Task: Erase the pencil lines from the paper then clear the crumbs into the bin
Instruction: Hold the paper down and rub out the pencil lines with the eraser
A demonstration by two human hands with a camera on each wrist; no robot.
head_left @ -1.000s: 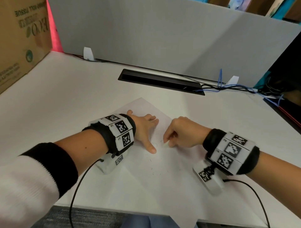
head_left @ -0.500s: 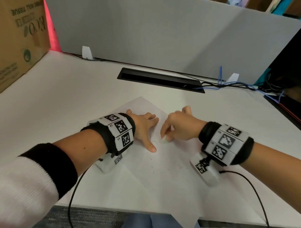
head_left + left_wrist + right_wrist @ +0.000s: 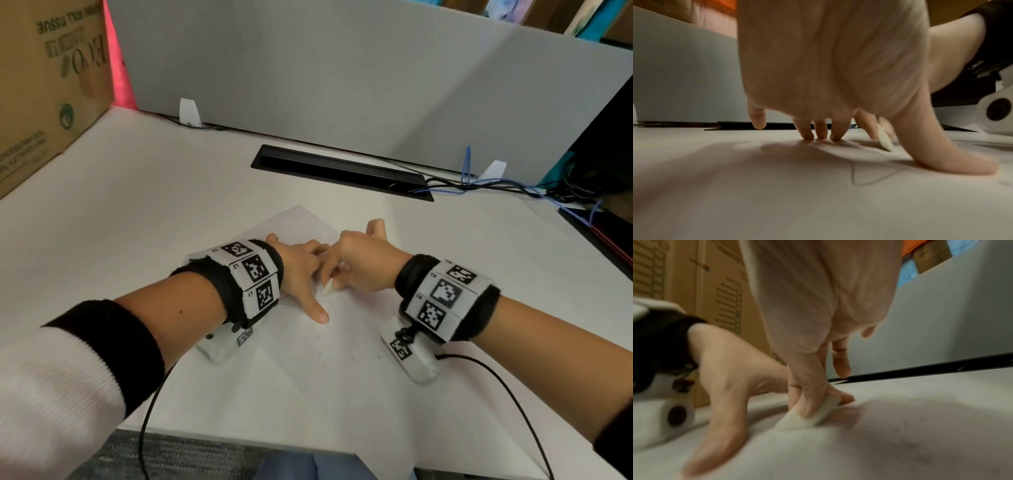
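Observation:
A white sheet of paper [image 3: 342, 394] lies on the desk in front of me, with faint pencil lines [image 3: 855, 172] on it. My left hand [image 3: 301, 274] presses flat on the paper with its fingers spread and the thumb stretched out. My right hand [image 3: 363, 267] pinches a white eraser [image 3: 327, 287] between thumb and fingers, its tip down on the paper just beside the left thumb. The eraser [image 3: 807, 415] shows clearly in the right wrist view, and the eraser [image 3: 885, 139] also appears behind the left thumb. Dark eraser crumbs [image 3: 320, 353] are scattered on the paper nearer to me. No bin is in view.
A black cable slot [image 3: 339, 171] is set into the white desk [image 3: 137, 222] behind the paper. A grey partition [image 3: 342, 78] closes the back. A cardboard box [image 3: 44, 85] stands at the far left. Cables [image 3: 496, 186] run along the back right.
My right hand with the eraser has slid left and away from me across the paper, closer to the left hand. The left hand has stayed pressed in place.

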